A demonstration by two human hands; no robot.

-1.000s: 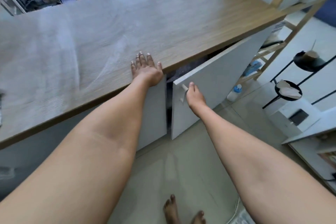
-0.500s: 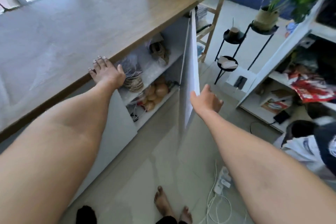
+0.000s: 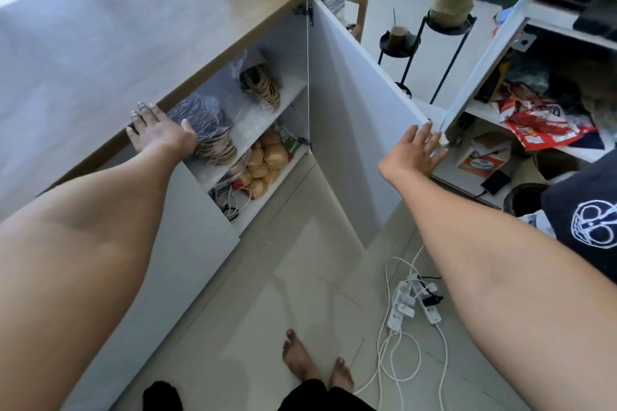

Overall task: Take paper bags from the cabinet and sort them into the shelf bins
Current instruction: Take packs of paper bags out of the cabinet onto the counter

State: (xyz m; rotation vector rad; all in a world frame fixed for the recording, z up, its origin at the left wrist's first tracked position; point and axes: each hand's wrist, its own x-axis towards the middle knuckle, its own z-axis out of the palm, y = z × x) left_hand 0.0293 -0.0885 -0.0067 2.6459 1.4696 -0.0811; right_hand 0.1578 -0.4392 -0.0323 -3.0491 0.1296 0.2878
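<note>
Both of my hands are open and hold nothing. My left hand (image 3: pixel 160 132) lies flat on the front edge of the table (image 3: pixel 133 30), fingers spread over the wooden top, at about 10 o'clock from my feet (image 3: pixel 315 367). My right hand (image 3: pixel 412 152) is out at about 1 o'clock, fingers splayed, with the fingertips (image 3: pixel 429 130) at the free top corner of the cabinet door (image 3: pixel 354 103); I cannot tell whether they press on it or just brush it.

That white door stands swung wide, hinged at the far side of the cabinet (image 3: pixel 260 117) under the table. Inside, the upper shelf (image 3: pixel 253 120) carries two clear plastic packs of stacked brown paper bags: one pack (image 3: pixel 210 133) just beside my left hand at the near end, the other (image 3: pixel 262 85) farther along at 12 o'clock. On the lower shelf sit round tan bundles (image 3: pixel 263 163) in plastic, and white and black cords (image 3: pixel 230 202) lie at the near end.

A white power strip (image 3: pixel 412 305) with trailing cables lies on the tiled floor (image 3: pixel 267 294) at 2 o'clock from my feet. Beyond the door, at 1 o'clock, a potted plant (image 3: pixel 452 3) stands on a black stand, and a white shelf unit (image 3: pixel 494 130) at 2 o'clock holds red packaging (image 3: pixel 541 123).
</note>
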